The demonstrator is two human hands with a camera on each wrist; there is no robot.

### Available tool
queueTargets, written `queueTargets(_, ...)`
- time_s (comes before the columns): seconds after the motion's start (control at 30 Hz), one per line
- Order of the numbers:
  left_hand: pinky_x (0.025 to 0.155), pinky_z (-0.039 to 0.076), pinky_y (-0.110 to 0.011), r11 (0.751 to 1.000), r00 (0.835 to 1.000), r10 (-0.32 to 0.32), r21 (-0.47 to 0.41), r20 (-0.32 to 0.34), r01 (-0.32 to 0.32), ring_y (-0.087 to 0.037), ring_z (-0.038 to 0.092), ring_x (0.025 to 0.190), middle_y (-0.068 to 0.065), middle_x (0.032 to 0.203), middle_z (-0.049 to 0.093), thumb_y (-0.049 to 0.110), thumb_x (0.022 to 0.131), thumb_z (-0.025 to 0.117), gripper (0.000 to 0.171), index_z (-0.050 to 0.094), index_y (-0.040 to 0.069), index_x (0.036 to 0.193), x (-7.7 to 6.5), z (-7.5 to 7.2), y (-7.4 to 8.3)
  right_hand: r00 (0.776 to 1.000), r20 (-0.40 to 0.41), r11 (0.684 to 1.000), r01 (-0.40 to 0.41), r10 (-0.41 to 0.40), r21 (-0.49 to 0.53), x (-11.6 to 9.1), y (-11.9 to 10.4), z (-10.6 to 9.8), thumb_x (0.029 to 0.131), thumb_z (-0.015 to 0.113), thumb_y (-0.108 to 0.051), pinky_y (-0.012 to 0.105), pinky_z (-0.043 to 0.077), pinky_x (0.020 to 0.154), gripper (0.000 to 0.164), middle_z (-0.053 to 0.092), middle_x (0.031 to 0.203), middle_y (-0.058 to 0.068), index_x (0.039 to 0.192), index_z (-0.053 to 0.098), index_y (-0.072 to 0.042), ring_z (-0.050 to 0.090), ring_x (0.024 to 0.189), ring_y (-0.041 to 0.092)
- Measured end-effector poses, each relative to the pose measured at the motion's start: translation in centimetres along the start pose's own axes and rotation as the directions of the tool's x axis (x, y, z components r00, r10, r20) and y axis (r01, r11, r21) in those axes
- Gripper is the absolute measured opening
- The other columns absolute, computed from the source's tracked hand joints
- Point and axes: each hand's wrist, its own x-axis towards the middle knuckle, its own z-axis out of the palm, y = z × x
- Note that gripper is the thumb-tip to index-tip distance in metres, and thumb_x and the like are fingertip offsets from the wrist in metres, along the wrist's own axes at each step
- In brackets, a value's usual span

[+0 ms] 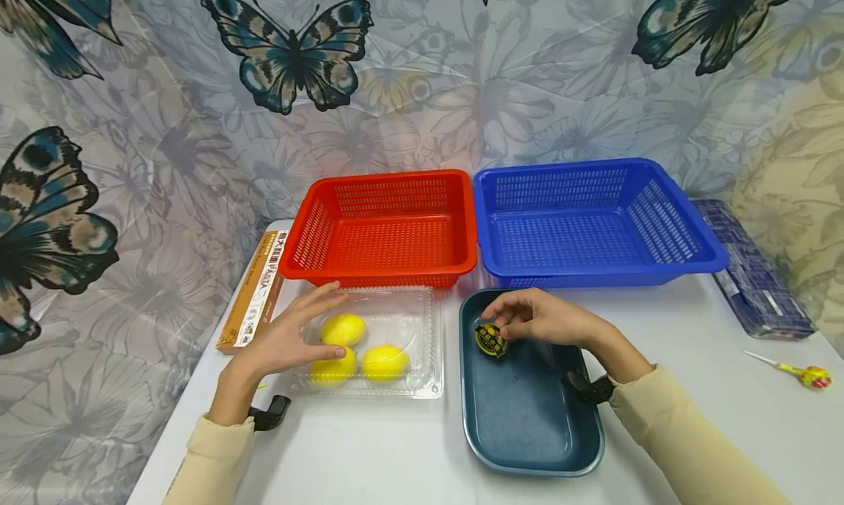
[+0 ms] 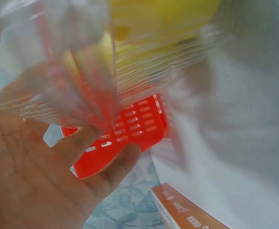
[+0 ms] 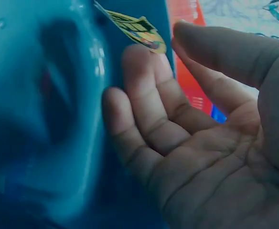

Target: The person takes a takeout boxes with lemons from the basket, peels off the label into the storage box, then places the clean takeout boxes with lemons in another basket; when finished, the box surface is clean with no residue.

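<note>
My right hand (image 1: 543,316) is over the dark blue tray (image 1: 517,424). Its thumb and fingertips pinch the edge of a round yellow-and-black label (image 1: 490,339), seen tilted in the right wrist view. At the left side of a clear plastic container (image 1: 425,329), my left hand (image 1: 286,338) has its fingers spread and its thumb stretched toward the fruit. Several yellow lemons, including one near the front right (image 1: 385,363), lie inside that container. The left wrist view shows the fingers close against the ribbed plastic; exact contact is unclear.
Behind stand a red basket (image 1: 395,245) and a blue basket (image 1: 560,245), side by side. On the left lies a pasta box (image 1: 253,292). A dark blue patterned pack (image 1: 758,278) and a lollipop (image 1: 814,377) lie on the right of the white table (image 1: 369,454).
</note>
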Motion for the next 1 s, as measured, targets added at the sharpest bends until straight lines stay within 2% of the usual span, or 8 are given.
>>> queueTargets(0.13,0.109,0.034,-0.075,1.0,1.0,0.0,-0.013,0.001,0.0,-0.038,0.021,0.156,0.004,0.17,0.025,0.051,0.079,0.084,0.087,0.043,0.034,0.155,-0.02,-0.04,0.02,0.998,0.055,1.0,-0.002,0.002,0.006,0.05,0.42,0.28,0.093,0.067,-0.003,0.024,0.057,0.077,0.03,0.068,0.102,0.017,0.122,0.065,0.004,0.065,0.088,0.019)
queueTargets(0.33,0.109,0.034,-0.075,1.0,1.0,0.004,-0.008,-0.002,-0.004,-0.039,0.021,0.156,0.001,0.17,0.026,0.048,0.08,0.085,0.087,0.043,0.034,0.155,-0.05,-0.02,-0.06,0.997,0.079,0.999,-0.004,0.007,-0.036,0.25,0.67,0.6,0.091,0.068,0.0,0.026,0.058,0.072,0.029,0.068,0.096,0.015,0.12,0.065,0.006,0.065,0.082,0.018)
queueTargets(0.57,0.11,0.032,-0.076,1.0,1.0,0.009,-0.001,-0.004,-0.009,-0.039,0.021,0.156,-0.001,0.169,0.026,0.046,0.08,0.085,0.087,0.044,0.033,0.155,0.1,0.05,-0.14,0.998,0.057,0.991,-0.027,0.034,-0.133,0.22,0.41,0.85,0.09,0.07,0.0,0.023,0.055,0.068,0.03,0.071,0.099,0.016,0.119,0.067,0.004,0.067,0.08,0.018)
queueTargets(0.77,0.11,0.031,-0.076,1.0,1.0,0.01,-0.01,-0.007,-0.01,-0.039,0.021,0.156,-0.001,0.169,0.026,0.045,0.079,0.086,0.087,0.044,0.033,0.154,0.13,0.04,-0.07,0.999,0.043,0.987,-0.012,0.019,-0.163,0.16,0.22,0.77,0.089,0.072,-0.001,0.022,0.057,0.071,0.031,0.072,0.105,0.019,0.12,0.067,0.005,0.07,0.084,0.019)
queueTargets(1.0,0.108,0.032,-0.077,1.0,1.0,0.006,-0.006,-0.008,-0.006,-0.04,0.021,0.156,0.0,0.169,0.027,0.05,0.08,0.084,0.086,0.044,0.033,0.154,-0.06,-0.04,0.0,1.0,-0.013,0.986,0.006,-0.009,-0.168,-0.39,-0.08,0.3,0.093,0.07,-0.004,0.025,0.057,0.07,0.028,0.07,0.115,0.022,0.121,0.069,0.001,0.069,0.086,0.02)
